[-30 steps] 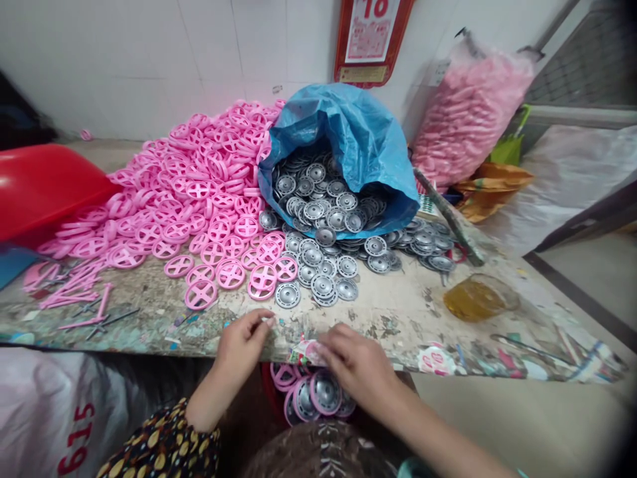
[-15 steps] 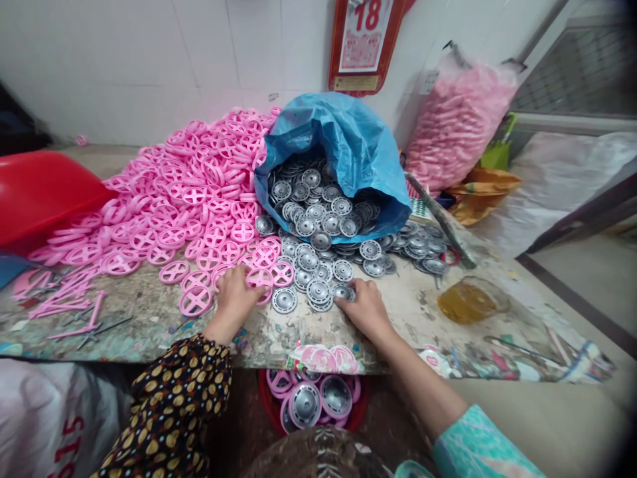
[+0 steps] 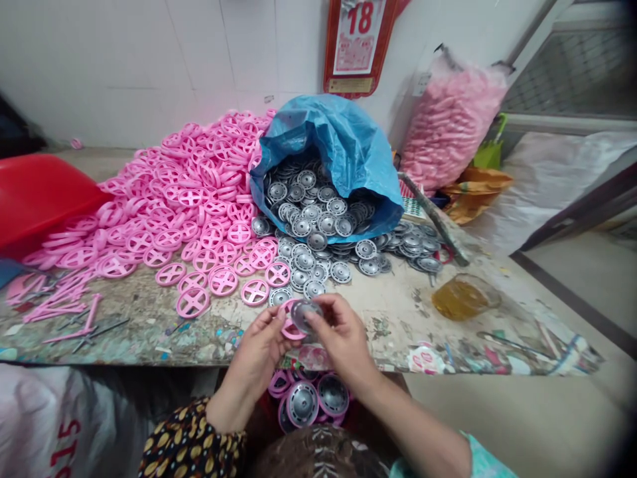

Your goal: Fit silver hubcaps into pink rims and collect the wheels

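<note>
Near the table's front edge, my left hand (image 3: 262, 345) grips a pink toy wheel (image 3: 290, 330) between thumb and fingers. My right hand (image 3: 343, 335) pinches a grey hubcap disc (image 3: 301, 316), which overlaps the right side of the wheel. Whether the disc sits inside the ring I cannot tell. Just beyond my hands lie loose pink wheels (image 3: 255, 292) and grey hubcap discs (image 3: 314, 289). Below the edge, a container partly hidden by my arms holds pink wheels with grey discs in them (image 3: 302, 403).
Pink wheels are heaped (image 3: 199, 172) at the back left, beside a red scoop-like tray (image 3: 44, 199). A blue bag (image 3: 348, 146) spills grey discs. Pink and dark rods (image 3: 74, 312) lie at left. A jar of amber liquid (image 3: 460, 299) and a stick (image 3: 432, 216) are at right.
Both hands have come back from the piles towards me and together. The left one brought a pink wheel, the right one a grey hubcap disc, and the two parts now overlap.
</note>
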Tool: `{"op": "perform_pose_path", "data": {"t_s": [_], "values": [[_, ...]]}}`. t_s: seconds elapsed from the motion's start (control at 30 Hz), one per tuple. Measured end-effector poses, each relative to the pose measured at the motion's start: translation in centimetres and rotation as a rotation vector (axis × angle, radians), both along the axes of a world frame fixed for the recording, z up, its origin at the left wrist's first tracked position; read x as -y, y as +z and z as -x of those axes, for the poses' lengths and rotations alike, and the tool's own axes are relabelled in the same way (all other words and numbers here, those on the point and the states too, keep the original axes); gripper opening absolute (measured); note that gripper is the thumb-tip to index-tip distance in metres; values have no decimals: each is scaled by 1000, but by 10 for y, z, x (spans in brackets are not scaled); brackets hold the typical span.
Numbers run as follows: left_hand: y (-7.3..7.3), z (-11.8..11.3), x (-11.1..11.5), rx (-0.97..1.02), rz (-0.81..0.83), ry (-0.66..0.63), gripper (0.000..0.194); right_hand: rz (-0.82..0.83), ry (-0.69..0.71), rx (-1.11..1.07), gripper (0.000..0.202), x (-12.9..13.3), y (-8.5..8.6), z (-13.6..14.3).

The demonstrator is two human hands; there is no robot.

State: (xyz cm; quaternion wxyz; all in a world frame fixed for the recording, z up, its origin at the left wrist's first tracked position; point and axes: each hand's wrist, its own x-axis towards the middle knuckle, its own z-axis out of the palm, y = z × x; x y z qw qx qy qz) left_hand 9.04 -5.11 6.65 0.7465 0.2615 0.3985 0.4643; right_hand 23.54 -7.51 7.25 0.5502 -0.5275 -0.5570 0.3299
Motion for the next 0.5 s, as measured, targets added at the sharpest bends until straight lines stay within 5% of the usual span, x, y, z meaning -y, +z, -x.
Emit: {"op": "perform_pose_path", "data": {"t_s": [0.17,0.27,0.37,0.5], "values": [[0,-1,18,84,-18,-51,24,-106,25,320,26,16,-2,12],[0,4,22,88,-20,-86,21,-16,116,283,39,17,6,3],[1,4,25,53,-48,-97,21,100,265,243,22,16,19,-2],[-3,-4,30,15,-73,-44,21,152,228,187,14,19,20,3]]}}
